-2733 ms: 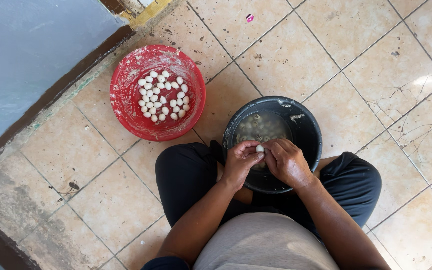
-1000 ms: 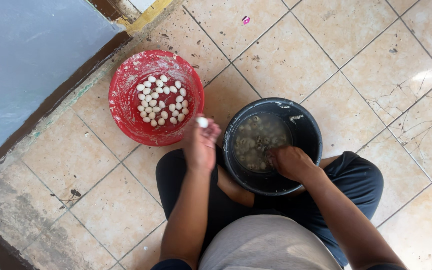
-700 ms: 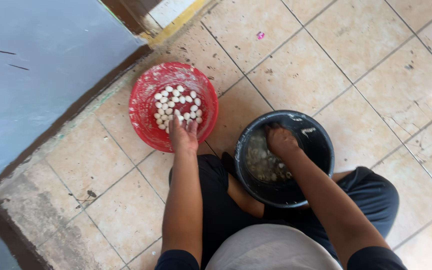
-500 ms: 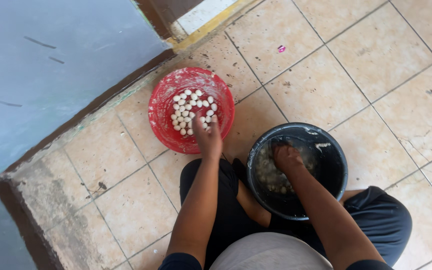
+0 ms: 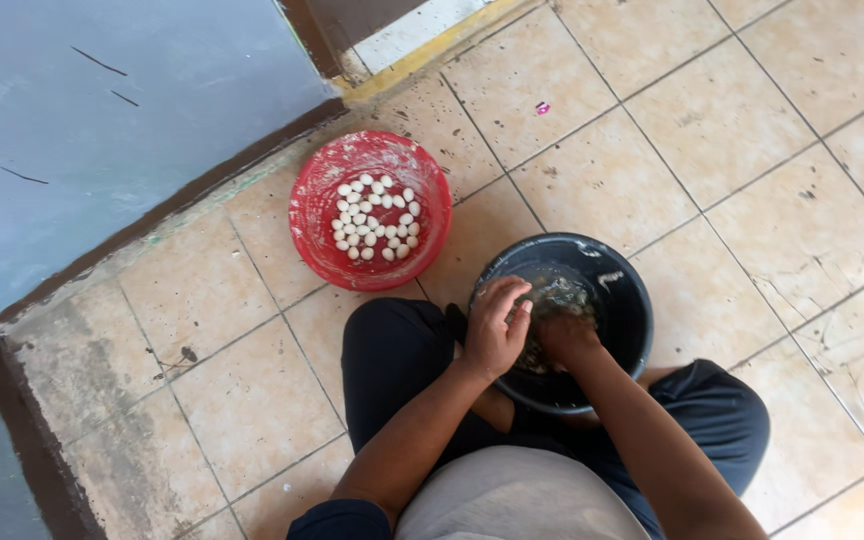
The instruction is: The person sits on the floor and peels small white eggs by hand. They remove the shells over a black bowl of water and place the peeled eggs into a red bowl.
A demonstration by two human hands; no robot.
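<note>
We saw the black bucket right of centre in the frame, standing on the tiled floor between the person's bent knees, with a wet greyish mass of small pieces inside it. Both of the person's hands met at its near left rim. The left hand lay over the edge, fingers spread and bent loosely, its palm turned toward the other hand; we could not tell whether it gripped anything. The right hand sat just beside it, lower in the bucket, its fingers sunk among the contents and hidden from us, so whether it was clamped on something we could not say. The two hands looked to be touching or nearly so.

Up and to the left of the bucket, near it but apart, stood a red basin, its wall smeared with pale residue and a heap of small white round balls in its middle.

Dark trousers covered the legs at the lower centre, with a light grey shirt below them at the bottom edge. Beige floor tiles, stained and cracked, filled the right side. A blue-grey wall took the upper left, with a brown painted band along its foot.
</note>
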